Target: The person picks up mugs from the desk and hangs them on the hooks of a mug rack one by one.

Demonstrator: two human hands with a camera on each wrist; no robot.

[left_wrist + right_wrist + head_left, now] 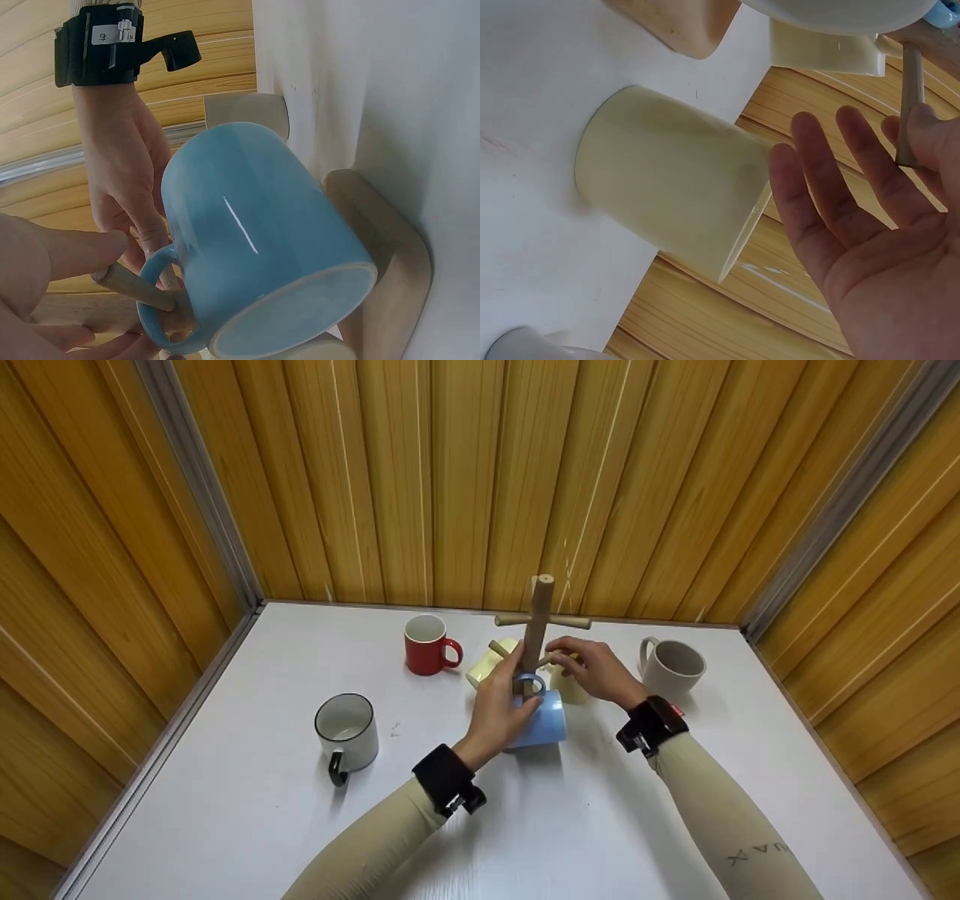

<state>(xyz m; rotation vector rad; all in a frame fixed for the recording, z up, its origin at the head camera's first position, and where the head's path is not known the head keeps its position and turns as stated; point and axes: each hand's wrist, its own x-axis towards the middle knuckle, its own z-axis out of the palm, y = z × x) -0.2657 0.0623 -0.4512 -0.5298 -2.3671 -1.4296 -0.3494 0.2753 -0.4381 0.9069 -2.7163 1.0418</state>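
A wooden mug tree (538, 619) stands upright with several pegs. A light blue mug (544, 720) hangs sideways on a low peg, which passes through its handle (154, 296). My left hand (499, 705) grips the post beside that handle, its thumb near the peg's tip. My right hand (596, 667) pinches another peg (911, 105) between thumb and index finger, the other fingers extended. Just below those fingers stands a pale yellow mug (675, 180). Behind the left hand, another pale yellow mug (486, 666) sits tilted by the tree, partly hidden.
A red mug (426, 646) stands at the back left. Nearer on the left is a white mug with a black rim and handle (352, 735). At the right stands a grey-beige mug (671, 669). Wood-panelled walls (450, 472) enclose the white table (225, 795).
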